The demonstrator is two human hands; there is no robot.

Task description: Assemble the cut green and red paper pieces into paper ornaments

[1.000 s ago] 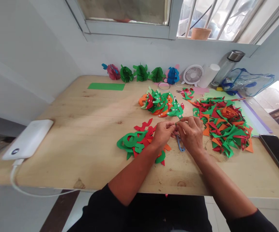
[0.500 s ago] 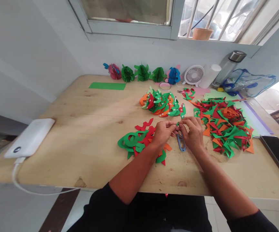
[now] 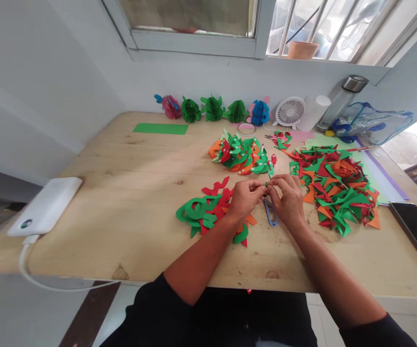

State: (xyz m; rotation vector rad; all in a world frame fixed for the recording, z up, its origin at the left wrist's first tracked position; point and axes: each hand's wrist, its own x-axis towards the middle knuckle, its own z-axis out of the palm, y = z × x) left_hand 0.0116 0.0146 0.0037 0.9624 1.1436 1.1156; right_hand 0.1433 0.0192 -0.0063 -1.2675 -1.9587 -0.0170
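My left hand (image 3: pixel 246 197) and my right hand (image 3: pixel 287 196) meet over the table, fingertips pinched together. Between them is a small piece of green paper (image 3: pixel 266 184), mostly covered by the fingers. Just beyond the fingertips lies a bunch of green, red and orange paper shapes (image 3: pixel 242 154) dotted with small white squares; whether the held piece joins it I cannot tell. Beneath my hands rests a slim blue tool (image 3: pixel 271 214) with a hole at its end, partly hidden. Loose cut paper shapes (image 3: pixel 197 210), green, red and orange, lie beside and under my left forearm.
A heap of paper scraps (image 3: pixel 334 185) spreads to the right, near a phone (image 3: pixel 416 231). Along the wall stand several folded paper figures (image 3: pixel 212 109), a small fan (image 3: pixel 290 112) and a glass bottle (image 3: pixel 342 103). A green strip (image 3: pixel 160 128) and a white power bank (image 3: pixel 45 206) are left.
Both hands stay nearly in place, with slight finger movement. At the bunch's right end, the green and red paper just above my fingertips has shifted and turned a little.
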